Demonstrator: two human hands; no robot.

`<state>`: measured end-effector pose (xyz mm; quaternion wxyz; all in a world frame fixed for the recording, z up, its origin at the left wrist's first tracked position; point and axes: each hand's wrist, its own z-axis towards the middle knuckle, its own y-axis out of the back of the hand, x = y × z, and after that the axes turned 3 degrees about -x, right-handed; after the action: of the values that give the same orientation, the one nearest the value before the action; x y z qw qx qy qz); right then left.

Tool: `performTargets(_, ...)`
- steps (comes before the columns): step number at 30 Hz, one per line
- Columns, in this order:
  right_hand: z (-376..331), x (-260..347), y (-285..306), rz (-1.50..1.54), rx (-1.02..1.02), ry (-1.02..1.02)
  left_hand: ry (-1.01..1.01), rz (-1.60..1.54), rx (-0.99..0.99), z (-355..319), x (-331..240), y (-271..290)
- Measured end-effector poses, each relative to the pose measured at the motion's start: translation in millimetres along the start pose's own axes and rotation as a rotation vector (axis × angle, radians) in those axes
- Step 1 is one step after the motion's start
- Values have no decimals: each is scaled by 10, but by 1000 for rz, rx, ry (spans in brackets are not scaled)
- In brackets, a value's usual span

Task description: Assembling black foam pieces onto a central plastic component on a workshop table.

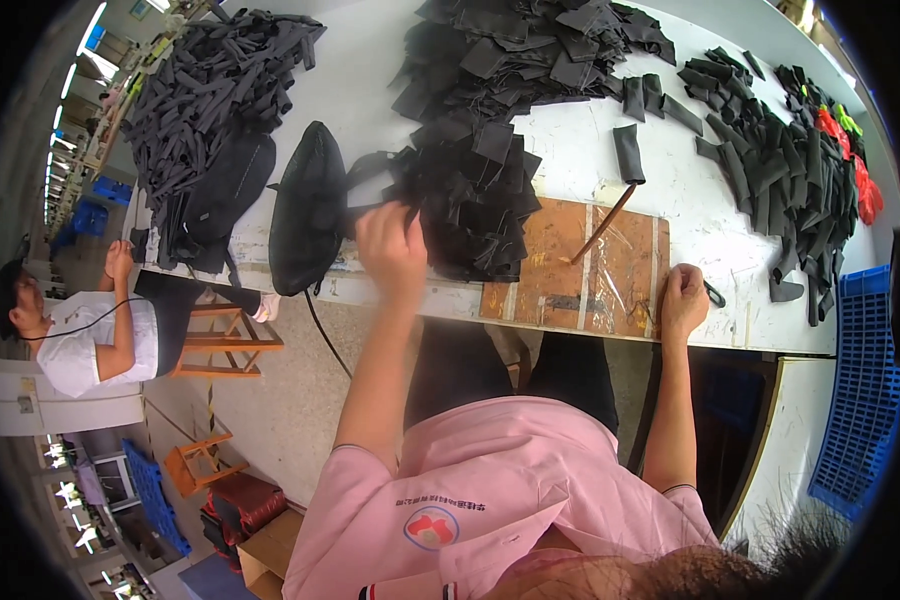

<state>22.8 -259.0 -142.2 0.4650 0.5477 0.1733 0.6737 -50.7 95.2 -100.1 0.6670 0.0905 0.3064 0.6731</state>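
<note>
My left hand (390, 245) is raised at the left side of a heap of flat black fabric pieces (470, 195). Its slightly blurred fingers are closed on a black fabric piece (411, 212). A dark, rounded padded item (308, 210) lies left of that hand. My right hand (684, 298) rests with curled fingers at the right edge of a taped brown board (540, 250); anything inside it is hidden. Small dark-handled snips (714, 294) lie beside it. A thin brown stick (602, 224) slants up from the board, its tip at the lower end of a black fabric tube (627, 155).
Narrow black strips (205, 100) are heaped at the far left, more flat pieces (530, 50) at the back. Black tubes (770, 170) pile up at the right near a red bag (867, 192). A blue crate (850, 390) stands rightmost. Another person (90, 330) sits at the left.
</note>
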Motion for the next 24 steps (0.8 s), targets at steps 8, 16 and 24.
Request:
performTargets(8, -27, -18, -19, 17, -43, 27, 73, 188, 702, 224, 14, -363)
performTargets(16, -26, 6, 12, 36, -32, -2, 135, 239, 768, 433, 158, -471)
performTargets(24, -10, 10, 20, 41, -33, -2, 272, -21, 483, 450, 476, -505)
